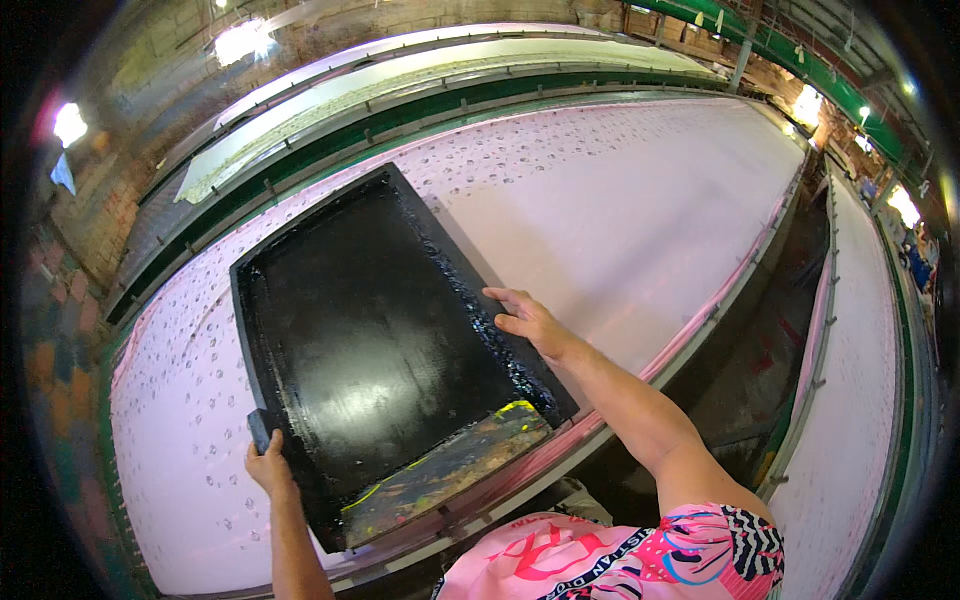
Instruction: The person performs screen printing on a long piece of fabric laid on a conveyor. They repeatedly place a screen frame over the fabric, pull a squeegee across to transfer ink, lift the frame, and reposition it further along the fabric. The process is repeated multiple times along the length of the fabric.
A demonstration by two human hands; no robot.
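A large black screen frame (pixel 370 310) with glossy dark paste along its right side lies on pink fabric (pixel 660 230) spread over a long table. My left hand (pixel 266 462) grips a dark grey block (pixel 258 430) at the frame's lower left edge; whether it is part of the frame is unclear. My right hand (pixel 525 320) touches the frame's right side, fingers extended and slightly curved. A mottled strip (pixel 450 465) with yellow edging runs along the frame's near end. Small printed motifs dot the fabric left of and beyond the frame.
Parallel long tables run beyond, with pale yellow-green fabric (pixel 450 65), and at right, with pale fabric (pixel 850 400). A dark aisle (pixel 740 390) separates this table from the right one. Metal posts (pixel 742 60), green beams (pixel 840 85) and a brick wall (pixel 120 180) surround them.
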